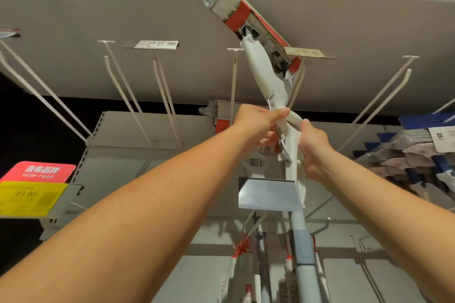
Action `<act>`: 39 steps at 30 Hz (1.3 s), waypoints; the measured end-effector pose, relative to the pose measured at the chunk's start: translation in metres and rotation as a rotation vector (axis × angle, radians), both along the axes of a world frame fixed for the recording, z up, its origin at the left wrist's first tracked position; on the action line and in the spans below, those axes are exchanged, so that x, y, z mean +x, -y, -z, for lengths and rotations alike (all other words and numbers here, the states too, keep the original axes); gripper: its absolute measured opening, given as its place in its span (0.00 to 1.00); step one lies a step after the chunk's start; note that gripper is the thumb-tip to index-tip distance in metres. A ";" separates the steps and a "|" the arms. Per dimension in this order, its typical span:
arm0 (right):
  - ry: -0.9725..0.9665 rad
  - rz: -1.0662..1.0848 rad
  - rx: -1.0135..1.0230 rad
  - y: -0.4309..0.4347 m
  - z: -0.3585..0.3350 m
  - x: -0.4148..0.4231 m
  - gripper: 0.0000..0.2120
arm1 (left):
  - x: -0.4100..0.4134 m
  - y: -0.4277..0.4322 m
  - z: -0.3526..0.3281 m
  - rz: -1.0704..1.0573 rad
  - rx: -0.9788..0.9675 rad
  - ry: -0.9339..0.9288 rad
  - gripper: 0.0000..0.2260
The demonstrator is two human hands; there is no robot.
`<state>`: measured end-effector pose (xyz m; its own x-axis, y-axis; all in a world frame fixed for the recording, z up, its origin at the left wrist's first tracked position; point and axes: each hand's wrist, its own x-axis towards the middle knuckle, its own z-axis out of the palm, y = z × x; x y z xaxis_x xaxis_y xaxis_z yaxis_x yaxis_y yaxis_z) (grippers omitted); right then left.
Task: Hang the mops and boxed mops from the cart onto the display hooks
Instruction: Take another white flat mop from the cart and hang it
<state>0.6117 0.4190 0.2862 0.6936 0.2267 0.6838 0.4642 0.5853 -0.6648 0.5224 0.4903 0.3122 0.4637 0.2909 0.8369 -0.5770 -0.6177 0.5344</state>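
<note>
Two bare forearms are seen reaching upward from the bottom edge, and both hands are closed on the mop [258, 66]. The left hand [256, 123] is wrapped round the mop's white neck from the left, its fingers curled over a thin metal lever there. The right hand [315, 147] is clamped on the same neck from the right, slightly lower, with the thumb laid along the plastic; its other fingers are hidden behind the neck.

The mop is held up at a tilt. Its shaft [304, 248], partly sleeved in pale blue, is seen running down below the hands. A clear label holder [268, 194] is seen just left of the mop below the hands. The mop head [236, 10], banded in red card and bagged in clear plastic at its upper end, is raised above the hands, close to the grey panel [123, 7].

A price tag [307, 52] is seen touching or overlapping the lower right end of the mop head, and a bare display hook [233, 81] just left of the neck. Further bare hooks [160, 86] are spread well to the mop's left, and another [384, 96] to its right. A yellow price label [29, 198] under a red sign [40, 171] is set far left of the mop. Blue-packed mops [413, 152] are hung to its right, and other hanging mops [261, 265] are seen beside the shaft.
</note>
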 end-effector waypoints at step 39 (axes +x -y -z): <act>0.182 0.541 -0.305 -0.145 -0.018 0.102 0.25 | 0.109 -0.141 -0.001 -0.190 -0.247 -0.098 0.14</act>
